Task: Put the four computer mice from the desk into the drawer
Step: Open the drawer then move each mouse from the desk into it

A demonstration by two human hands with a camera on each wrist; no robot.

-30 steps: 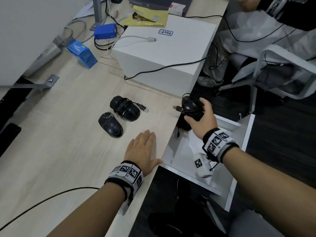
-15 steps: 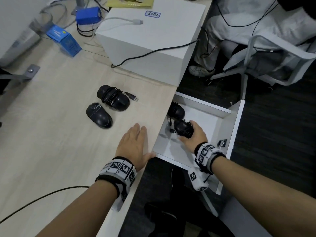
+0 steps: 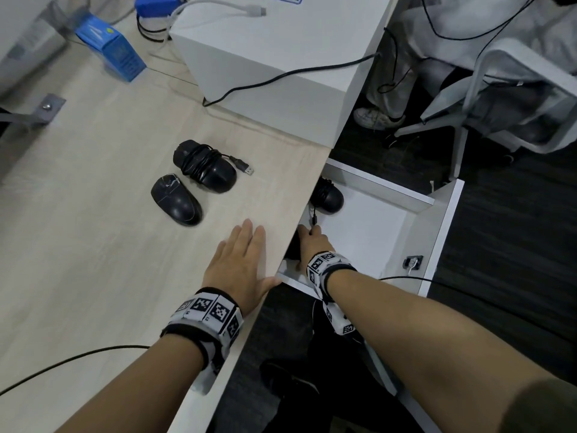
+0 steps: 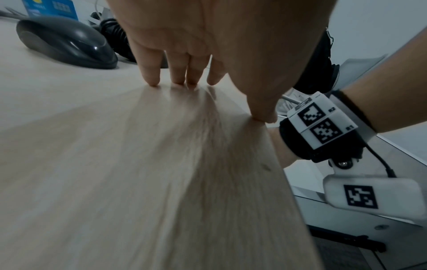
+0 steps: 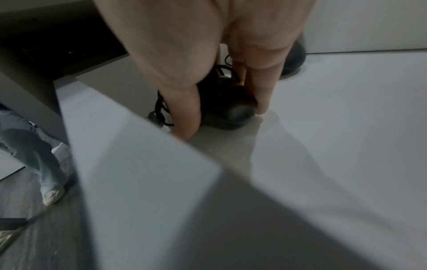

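Two black mice lie on the wooden desk (image 3: pixel 93 232): a mouse wrapped in its cable (image 3: pixel 204 167) and a plain mouse (image 3: pixel 176 200) in front of it. The white drawer (image 3: pixel 434 226) stands open under the desk's right edge, with one corded mouse (image 3: pixel 326 196) at its back left. My right hand (image 3: pixel 312 242) reaches into the drawer. Thumb and fingers (image 5: pixel 261 98) grip another cable-wrapped mouse (image 5: pixel 228 106), which rests on the drawer floor, partly hidden under the desk edge in the head view. My left hand (image 3: pixel 240 260) lies flat on the desk near its edge, holding nothing.
A large white box (image 3: pixel 281 57) with a black cable stands at the back of the desk, with a blue carton (image 3: pixel 112 48) to its left. Another person's legs and a white chair (image 3: pixel 499 89) are beyond the drawer. A black cable (image 3: pixel 78 357) crosses the desk's near part.
My right hand carried the cable-wrapped mouse from above the desk edge down into the drawer and set it on the floor near the front left. The left hand stayed flat.
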